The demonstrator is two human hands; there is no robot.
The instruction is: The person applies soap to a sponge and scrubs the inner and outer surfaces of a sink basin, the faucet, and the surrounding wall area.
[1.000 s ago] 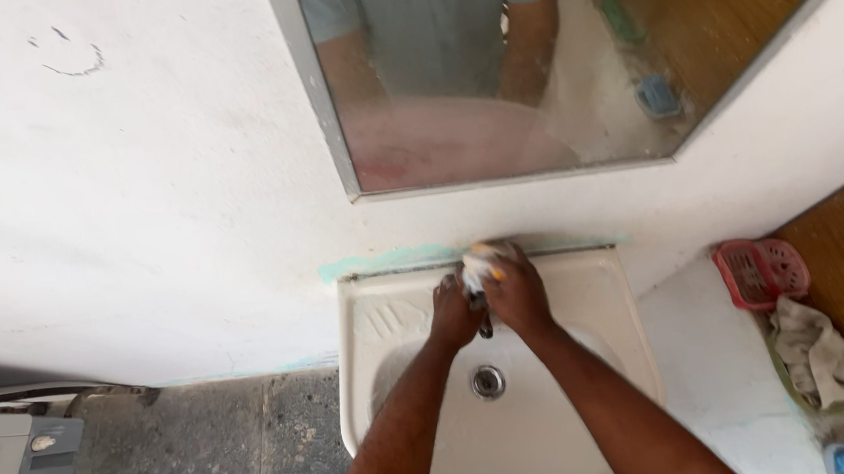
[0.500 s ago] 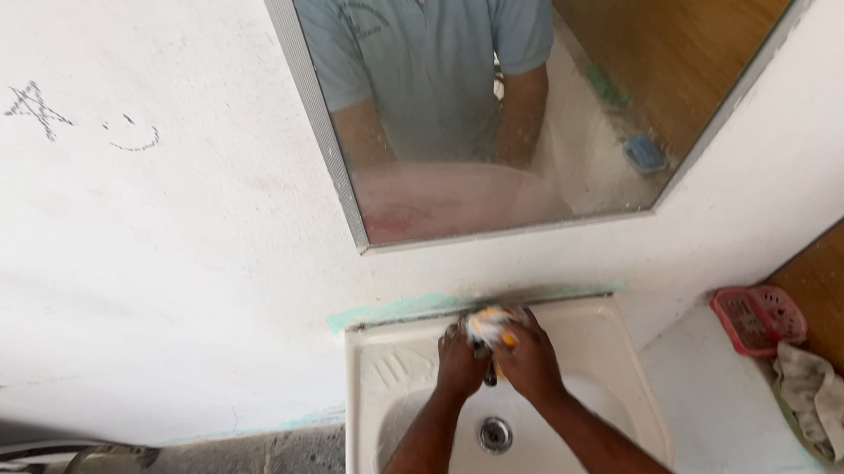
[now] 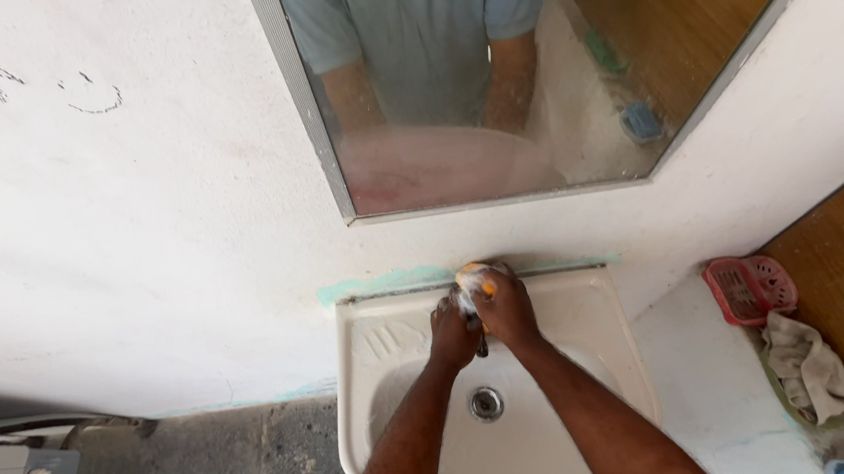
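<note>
Head view looks down on a white wash basin (image 3: pixel 588 304) fixed to a white wall. Both hands meet at the back rim of the basin, over the tap. The right hand (image 3: pixel 504 307) is curled shut around a soapy yellow-and-white scrubber (image 3: pixel 473 279), pressing it against the top of the tap at the basin's rear edge. The left hand (image 3: pixel 453 333) sits just beside it, touching it, fingers folded round the dark tap body (image 3: pixel 481 347) below the scrubber; how firmly it holds cannot be told. The drain (image 3: pixel 485 403) lies in the basin bowl, nearer the person than the hands, between the two forearms. Above the basin hangs a mirror (image 3: pixel 491 91) showing a person's blue-grey shirt. Right of the basin, on a white ledge, stands a red plastic basket (image 3: pixel 750 288), with a crumpled grey rag (image 3: pixel 806 367) just in front of it.
</note>
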